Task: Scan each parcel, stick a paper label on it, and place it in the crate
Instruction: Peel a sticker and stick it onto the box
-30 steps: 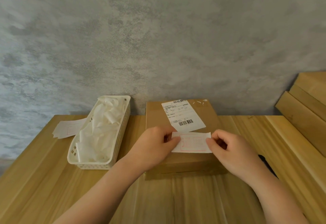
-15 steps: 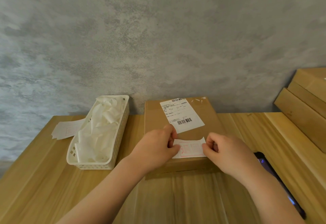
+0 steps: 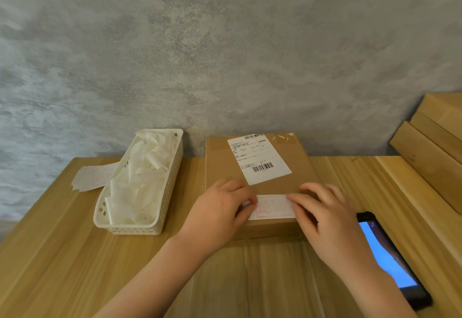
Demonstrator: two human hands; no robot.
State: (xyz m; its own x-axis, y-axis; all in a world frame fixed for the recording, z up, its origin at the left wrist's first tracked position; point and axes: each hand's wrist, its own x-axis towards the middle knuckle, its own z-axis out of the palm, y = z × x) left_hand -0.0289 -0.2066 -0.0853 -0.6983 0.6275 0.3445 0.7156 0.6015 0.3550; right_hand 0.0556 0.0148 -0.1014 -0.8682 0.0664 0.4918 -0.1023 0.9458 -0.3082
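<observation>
A brown cardboard parcel (image 3: 225,165) lies flat on the wooden table against the wall, with a white barcode shipping label (image 3: 258,159) on its top. A small white paper label with red print (image 3: 273,206) lies flat on the parcel's near edge. My left hand (image 3: 220,207) presses its left end with fingertips and thumb. My right hand (image 3: 327,217) rests its fingers on the right end. No crate is in view.
A white perforated basket (image 3: 125,230) full of crumpled white backing paper stands left of the parcel. Loose labels (image 3: 90,177) lie beyond it. A phone with a lit screen (image 3: 390,260) lies at the right. Stacked cardboard boxes (image 3: 430,147) sit far right.
The small label, held in the air by both hands, came down onto the parcel's near edge and now lies flat under my fingers. The phone has come into view.
</observation>
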